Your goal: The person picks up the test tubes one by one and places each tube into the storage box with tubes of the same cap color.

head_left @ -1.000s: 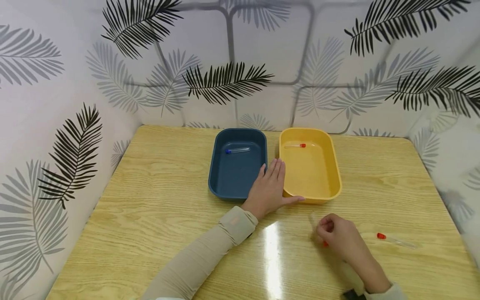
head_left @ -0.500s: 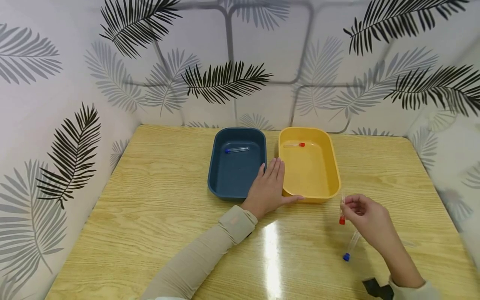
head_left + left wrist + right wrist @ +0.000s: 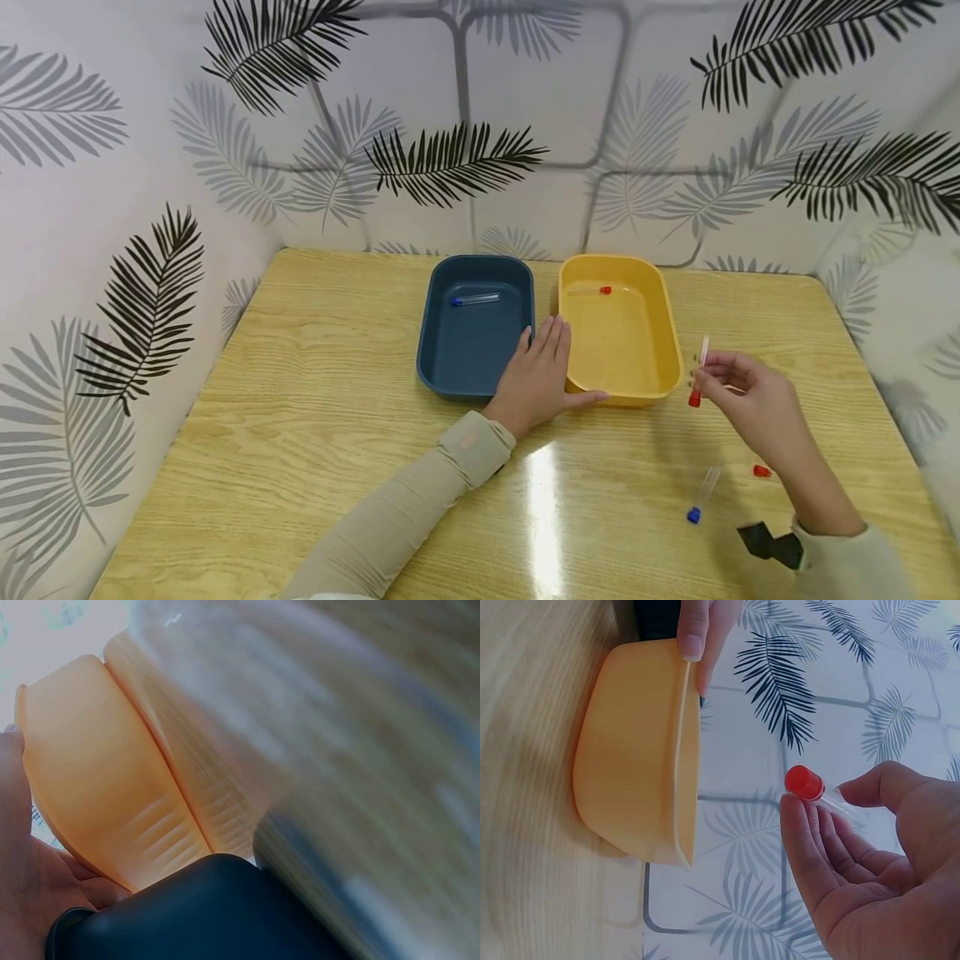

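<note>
My right hand (image 3: pixel 757 404) pinches a clear test tube with a red cap (image 3: pixel 804 782) between thumb and fingers, the cap pointing down in the head view. It hovers just right of the yellow tray (image 3: pixel 622 350). With its fingers straight, my left hand (image 3: pixel 534 375) lies across the near rims of the blue tray (image 3: pixel 468 393) and the yellow one, thumb along the yellow rim. One red-capped tube (image 3: pixel 604 291) lies inside the yellow tray; a blue-capped tube (image 3: pixel 476 300) lies inside the blue tray.
A blue-capped tube (image 3: pixel 695 514) lies on the wooden table (image 3: pixel 315 350) below the right hand. Another red cap (image 3: pixel 762 472) shows beside the right forearm, which hides its tube. A leaf-patterned cloth (image 3: pixel 420 83) hangs behind the table.
My right hand has lifted the red-capped test tube off the table and carried it up and to the right, uncovering the blue-capped tube. The left hand has stayed in place.
</note>
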Available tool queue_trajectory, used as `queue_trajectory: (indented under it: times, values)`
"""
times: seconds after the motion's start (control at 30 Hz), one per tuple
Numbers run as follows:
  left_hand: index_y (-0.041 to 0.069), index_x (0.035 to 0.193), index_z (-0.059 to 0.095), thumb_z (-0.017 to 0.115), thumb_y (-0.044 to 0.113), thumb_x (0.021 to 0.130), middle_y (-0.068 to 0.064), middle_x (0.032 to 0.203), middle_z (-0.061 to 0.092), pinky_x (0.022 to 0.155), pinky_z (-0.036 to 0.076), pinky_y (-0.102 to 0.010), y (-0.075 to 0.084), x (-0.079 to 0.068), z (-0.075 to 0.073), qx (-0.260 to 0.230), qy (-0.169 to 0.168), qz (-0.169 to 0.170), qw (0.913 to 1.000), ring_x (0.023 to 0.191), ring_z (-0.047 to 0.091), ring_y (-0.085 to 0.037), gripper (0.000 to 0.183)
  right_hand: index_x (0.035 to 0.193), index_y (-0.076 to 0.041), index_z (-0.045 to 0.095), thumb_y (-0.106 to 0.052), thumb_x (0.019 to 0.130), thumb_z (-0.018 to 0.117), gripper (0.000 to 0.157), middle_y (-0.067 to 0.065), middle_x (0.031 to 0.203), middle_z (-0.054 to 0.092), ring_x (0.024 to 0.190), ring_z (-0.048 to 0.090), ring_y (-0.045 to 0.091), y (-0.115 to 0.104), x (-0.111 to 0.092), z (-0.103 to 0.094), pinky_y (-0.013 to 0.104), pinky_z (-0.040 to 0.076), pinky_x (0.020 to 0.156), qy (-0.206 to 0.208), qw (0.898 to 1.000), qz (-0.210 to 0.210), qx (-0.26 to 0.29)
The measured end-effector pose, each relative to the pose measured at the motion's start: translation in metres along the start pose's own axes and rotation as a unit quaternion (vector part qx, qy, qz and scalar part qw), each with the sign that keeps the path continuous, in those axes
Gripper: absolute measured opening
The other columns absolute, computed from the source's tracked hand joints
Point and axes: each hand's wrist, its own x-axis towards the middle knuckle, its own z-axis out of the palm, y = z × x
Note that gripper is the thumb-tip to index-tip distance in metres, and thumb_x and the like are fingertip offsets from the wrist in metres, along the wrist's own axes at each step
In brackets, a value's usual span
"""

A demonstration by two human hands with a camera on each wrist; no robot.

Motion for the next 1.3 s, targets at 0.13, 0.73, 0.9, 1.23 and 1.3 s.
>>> queue_trajectory:
  times: [0.13, 0.73, 0.9, 1.23, 1.3]
  values:
    - [0.003, 0.142, 0.007, 0.005, 0.084, 0.065, -0.011, 0.147, 0.008, 0.106, 0.006, -0.043, 0.000, 0.000, 0.000, -0.005, -0.007, -0.002, 1.0000, 0.134, -0.001, -0.021, 0.111, 0.107, -0.004, 0.059, -0.031, 0.084, 0.060, 0.035, 0.009, 0.094, 0.061, 0.078, 0.055, -0.005, -0.003, 0.010, -0.003, 0.008, 0.044, 0.065, -0.008, 1.000, -0.006, -0.007]
    - [0.003, 0.142, 0.006, 0.005, 0.083, 0.065, -0.011, 0.147, 0.007, 0.106, 0.006, -0.043, -0.002, 0.000, -0.002, -0.009, -0.016, -0.004, 0.9998, 0.133, -0.002, -0.021, 0.111, 0.113, -0.009, 0.057, -0.040, 0.083, 0.057, 0.043, 0.008, 0.098, 0.062, 0.079, 0.061, 0.006, -0.016, 0.066, -0.005, 0.012, 0.046, 0.064, -0.059, 0.998, -0.012, -0.008]
    - [0.004, 0.142, 0.006, 0.006, 0.084, 0.065, -0.011, 0.147, 0.007, 0.106, 0.005, -0.043, -0.002, 0.000, -0.003, -0.014, -0.018, -0.004, 0.9997, 0.134, -0.001, -0.021, 0.111, 0.117, -0.003, 0.054, -0.038, 0.084, 0.057, 0.047, 0.014, 0.105, 0.060, 0.083, 0.062, 0.010, -0.013, 0.087, 0.000, 0.018, 0.049, 0.068, -0.093, 0.995, 0.005, 0.038]
    - [0.004, 0.142, 0.006, 0.005, 0.084, 0.064, -0.010, 0.147, 0.007, 0.106, 0.006, -0.042, -0.002, 0.001, -0.001, -0.015, -0.022, -0.009, 0.9996, 0.133, -0.003, -0.021, 0.112, 0.118, 0.009, 0.048, -0.025, 0.086, 0.058, 0.047, 0.022, 0.106, 0.059, 0.082, 0.064, 0.015, 0.004, 0.130, 0.023, 0.037, 0.047, 0.078, -0.172, 0.973, 0.066, 0.138]
    - [0.004, 0.142, 0.006, 0.004, 0.085, 0.063, -0.010, 0.147, 0.007, 0.106, 0.006, -0.042, -0.002, 0.001, -0.001, -0.016, -0.022, -0.010, 0.9996, 0.133, -0.004, -0.021, 0.113, 0.118, 0.011, 0.047, -0.024, 0.086, 0.058, 0.048, 0.021, 0.105, 0.060, 0.082, 0.064, 0.015, 0.005, 0.138, 0.029, 0.036, 0.047, 0.078, -0.191, 0.967, 0.072, 0.149]
